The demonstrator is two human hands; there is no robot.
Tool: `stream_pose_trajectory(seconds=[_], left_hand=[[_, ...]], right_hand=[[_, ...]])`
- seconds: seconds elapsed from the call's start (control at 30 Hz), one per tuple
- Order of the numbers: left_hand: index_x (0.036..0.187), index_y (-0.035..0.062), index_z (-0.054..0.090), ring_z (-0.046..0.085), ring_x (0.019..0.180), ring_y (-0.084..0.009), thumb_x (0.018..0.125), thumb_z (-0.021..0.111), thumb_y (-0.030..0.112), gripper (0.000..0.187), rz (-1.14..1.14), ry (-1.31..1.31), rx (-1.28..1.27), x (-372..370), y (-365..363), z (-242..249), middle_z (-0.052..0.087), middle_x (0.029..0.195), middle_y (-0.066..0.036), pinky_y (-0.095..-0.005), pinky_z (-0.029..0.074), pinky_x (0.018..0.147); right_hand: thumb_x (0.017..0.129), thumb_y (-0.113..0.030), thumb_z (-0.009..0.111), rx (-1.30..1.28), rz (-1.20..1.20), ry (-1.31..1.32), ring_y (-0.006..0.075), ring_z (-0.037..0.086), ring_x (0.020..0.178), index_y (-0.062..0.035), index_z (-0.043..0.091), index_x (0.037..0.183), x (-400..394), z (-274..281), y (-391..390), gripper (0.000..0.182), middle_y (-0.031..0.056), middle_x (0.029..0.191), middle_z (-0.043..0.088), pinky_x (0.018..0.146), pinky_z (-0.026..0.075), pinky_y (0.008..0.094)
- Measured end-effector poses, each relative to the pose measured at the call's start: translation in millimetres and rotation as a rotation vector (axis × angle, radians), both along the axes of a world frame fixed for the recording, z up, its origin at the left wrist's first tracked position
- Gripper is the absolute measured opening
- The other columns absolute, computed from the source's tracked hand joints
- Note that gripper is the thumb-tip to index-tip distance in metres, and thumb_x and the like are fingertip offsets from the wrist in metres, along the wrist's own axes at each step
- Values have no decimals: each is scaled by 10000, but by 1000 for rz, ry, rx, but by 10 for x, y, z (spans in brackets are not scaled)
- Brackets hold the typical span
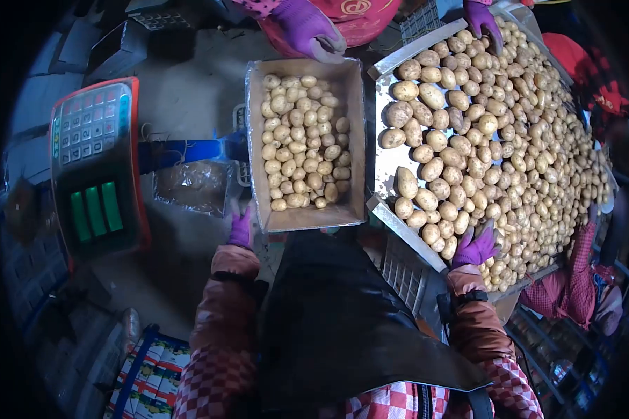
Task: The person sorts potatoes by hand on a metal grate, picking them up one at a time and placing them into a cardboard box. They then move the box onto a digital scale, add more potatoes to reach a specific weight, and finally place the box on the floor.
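A cardboard box (258,202) lined with plastic holds many potatoes (297,146) in the middle of the view. My left hand (241,227), in a purple glove, is beside the box's lower left corner, fingers apart and holding nothing. On the right, a sorting table with a metal edge (412,236) is covered with loose potatoes (524,160). My right hand (475,246), also gloved in purple, rests with spread fingers on the potatoes near the table's lower edge.
Across from me, a co-worker's gloved hand (311,31) is at the box's far rim; another gloved hand (483,24) reaches onto the potatoes. A scale display (98,167) stands left on a blue arm (182,153). A person in checkered sleeves (573,290) is at right.
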State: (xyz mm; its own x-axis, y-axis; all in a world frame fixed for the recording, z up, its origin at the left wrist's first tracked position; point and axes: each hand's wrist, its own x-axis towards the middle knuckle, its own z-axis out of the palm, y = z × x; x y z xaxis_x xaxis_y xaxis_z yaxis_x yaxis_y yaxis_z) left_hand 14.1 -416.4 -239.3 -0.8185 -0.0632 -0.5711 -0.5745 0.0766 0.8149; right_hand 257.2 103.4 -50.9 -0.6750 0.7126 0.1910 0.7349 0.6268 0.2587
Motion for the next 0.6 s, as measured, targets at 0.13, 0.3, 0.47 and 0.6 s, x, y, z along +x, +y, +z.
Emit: stream_pose_trajectory(seconds=[0.13, 0.3, 0.47, 0.6], left_hand=[[1417, 80, 406, 480, 1247, -265, 911, 646, 197, 572, -199, -316, 407, 24, 201, 445, 532, 1331, -88, -404, 423, 1021], [1309, 106, 527, 585, 1082, -218, 930, 600, 138, 388, -792, 317, -395, 167, -2, 676, 605, 1164, -69, -384, 510, 873], [1255, 73, 570, 630, 967, -196, 926, 567, 118, 333, -229, -177, 390, 255, 973, 1928, 628, 1095, -96, -303, 531, 803], [1207, 18, 590, 611, 813, -156, 922, 604, 82, 292, 43, -102, 285, 521, 1303, 2140, 623, 981, -62, -254, 517, 687]], right_hand=[[891, -427, 553, -28, -27, -12, 330, 323, 1383, -104, 323, 1483, -35, 59, -22, 713, 131, 1446, 436, 1124, 75, 617], [894, -432, 545, -38, -7, 26, 331, 307, 1395, -113, 315, 1488, -28, 25, -28, 713, 127, 1477, 407, 1125, 71, 607], [905, -423, 542, -55, 14, 28, 332, 292, 1402, -90, 310, 1485, -15, 62, -32, 708, 136, 1485, 386, 1127, 78, 592], [891, -398, 563, -98, 31, 53, 350, 319, 1376, -82, 332, 1472, -73, 186, -81, 700, 152, 1452, 415, 1119, 103, 608]])
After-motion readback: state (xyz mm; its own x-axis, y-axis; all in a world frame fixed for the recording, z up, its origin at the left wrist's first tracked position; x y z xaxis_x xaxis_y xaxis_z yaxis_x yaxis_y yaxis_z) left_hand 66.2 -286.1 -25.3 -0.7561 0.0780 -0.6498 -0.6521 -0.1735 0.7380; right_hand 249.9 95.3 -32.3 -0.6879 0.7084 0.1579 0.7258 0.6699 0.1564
